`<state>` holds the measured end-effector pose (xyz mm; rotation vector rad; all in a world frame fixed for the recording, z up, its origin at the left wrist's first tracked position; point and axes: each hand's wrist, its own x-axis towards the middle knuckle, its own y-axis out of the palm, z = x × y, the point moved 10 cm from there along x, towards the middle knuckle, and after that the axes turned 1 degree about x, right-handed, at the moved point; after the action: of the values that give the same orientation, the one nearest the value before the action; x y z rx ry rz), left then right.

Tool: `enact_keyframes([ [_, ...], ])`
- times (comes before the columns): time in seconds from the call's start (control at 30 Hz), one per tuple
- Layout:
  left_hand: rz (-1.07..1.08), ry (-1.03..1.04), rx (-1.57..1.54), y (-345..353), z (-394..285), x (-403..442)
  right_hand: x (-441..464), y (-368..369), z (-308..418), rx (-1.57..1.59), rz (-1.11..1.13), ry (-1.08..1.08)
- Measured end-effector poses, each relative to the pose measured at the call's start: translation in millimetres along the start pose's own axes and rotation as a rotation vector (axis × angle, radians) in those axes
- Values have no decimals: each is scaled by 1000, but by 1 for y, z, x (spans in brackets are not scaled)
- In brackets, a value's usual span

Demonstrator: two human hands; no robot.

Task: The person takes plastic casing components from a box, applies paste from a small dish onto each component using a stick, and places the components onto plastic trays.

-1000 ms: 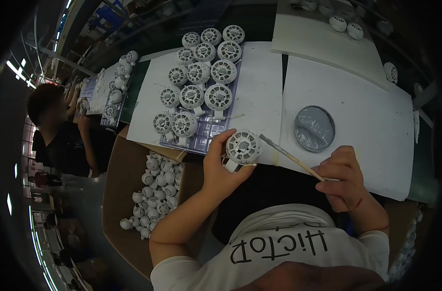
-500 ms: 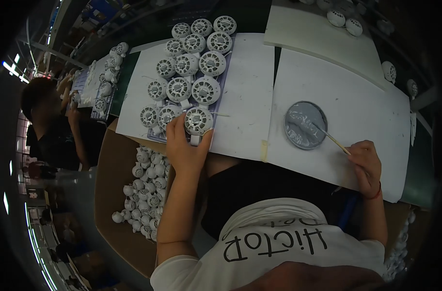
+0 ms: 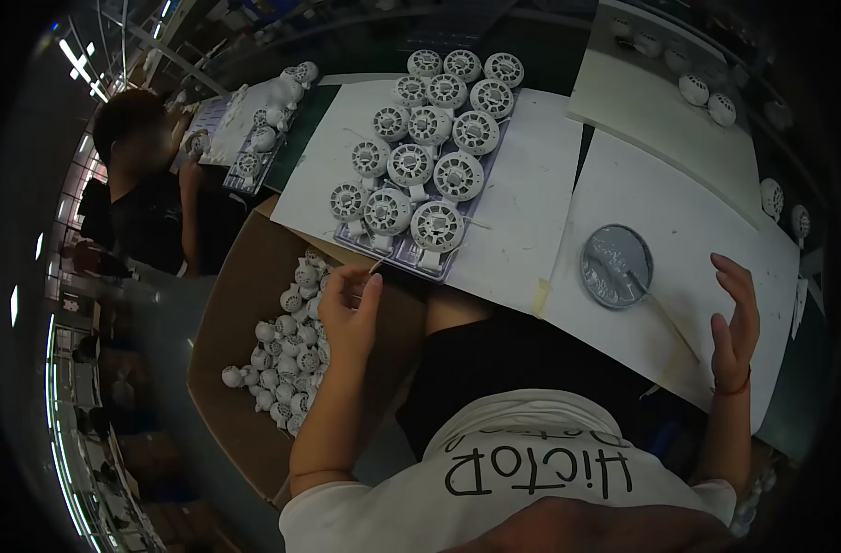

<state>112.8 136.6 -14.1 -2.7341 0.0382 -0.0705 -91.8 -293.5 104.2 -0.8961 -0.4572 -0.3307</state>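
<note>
Rows of round white fan-like units (image 3: 436, 226) with slotted faces stand in a purple tray (image 3: 402, 254). My left hand (image 3: 349, 309) is just off the tray's front edge, its fingers curled and thumb close to the index finger. A thin pale bit shows at those fingertips, too small to name. On the right, a round dish (image 3: 614, 253) holds grey paste. A thin wooden stick (image 3: 671, 324) leans out of the dish toward me. Beside its handle, my right hand (image 3: 736, 318) is open, fingers apart, holding nothing.
Below the table's left end, a cardboard box (image 3: 241, 369) contains many white round units. White boards (image 3: 531, 184) cover the table, with tape (image 3: 541, 298) near the front. A raised panel (image 3: 660, 120) stands at the back right. Another person (image 3: 148, 207) works at the left.
My right hand has let go of the stick and opened, and the stick now rests in the dish. My left hand has come off the front unit toward me. The view has shifted.
</note>
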Motion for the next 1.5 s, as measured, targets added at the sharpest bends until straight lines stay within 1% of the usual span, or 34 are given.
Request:
enact_keyframes([
  [0.03, 3, 3, -11, -5, -1, 0, 23, 10, 7, 138, 20, 20],
  [0.07, 111, -229, -206, 3, 19, -2, 47, 21, 14, 275, 38, 43],
  [0.1, 223, -462, -399, 18, 34, -10, 69, 41, 12, 451, 62, 148],
  [0.13, 236, -458, -409, 21, 33, -9, 90, 67, 7, 627, 85, 252],
  [0.2, 281, -509, -631, 33, 31, -10, 126, 130, -11, 767, 254, 502],
  [0.27, 303, -522, -696, 42, 35, -5, 144, 189, -44, 861, 318, 802],
  [0.33, 316, -535, -764, 44, 37, 0, 154, 232, -70, 830, 373, 974],
  [0.37, 394, -560, -712, 48, 39, -3, 160, 245, -75, 820, 372, 967],
  [0.4, 471, -586, -659, 52, 41, -8, 162, 260, -79, 914, 365, 1012],
  [0.43, 472, -585, -668, 52, 35, -12, 164, 269, -79, 1009, 357, 1059],
  [0.5, 731, -317, -119, 67, 2, -35, 165, 274, -71, 1042, 355, 1054],
  [0.57, 664, 528, 324, 83, -71, -56, 157, 280, -58, 1074, 361, 1059],
  [0.6, 657, 516, 313, 94, -70, -54, 156, 280, -52, 1090, 324, 1052],
  [0.63, 659, 719, 424, 108, -81, -60, 156, 281, -47, 1108, 289, 1041],
  [0.67, 656, 926, 538, 119, -88, -70, 154, 283, -44, 1098, 300, 1042],
  [0.7, 644, 924, 533, 124, -84, -68, 154, 282, -44, 1142, 280, 1046],
  [0.73, 670, 924, 594, 134, -77, -69, 156, 281, -45, 1186, 258, 1049],
  [0.77, 699, 922, 657, 144, -70, -70, 156, 281, -46, 1180, 264, 1044],
  [0.8, 692, 918, 655, 150, -68, -70, 156, 281, -46, 1188, 263, 1024],
  [0.87, 653, 984, 713, 162, -68, -79, 153, 285, -48, 1203, 276, 1007],
  [1.23, 563, 980, 758, 248, -84, -145, 157, 305, -64, 1229, 358, 811],
  [1.3, 564, 979, 751, 259, -89, -157, 157, 303, -63, 1197, 335, 812],
  [1.37, 607, 916, 625, 264, -97, -164, 158, 298, -62, 1157, 300, 820],
  [1.4, 606, 924, 634, 267, -98, -166, 159, 300, -63, 1153, 312, 811],
  [1.47, 664, 842, 482, 275, -101, -166, 160, 302, -66, 1151, 321, 790],
  [1.5, 661, 851, 493, 281, -101, -170, 161, 306, -67, 1170, 336, 777],
])
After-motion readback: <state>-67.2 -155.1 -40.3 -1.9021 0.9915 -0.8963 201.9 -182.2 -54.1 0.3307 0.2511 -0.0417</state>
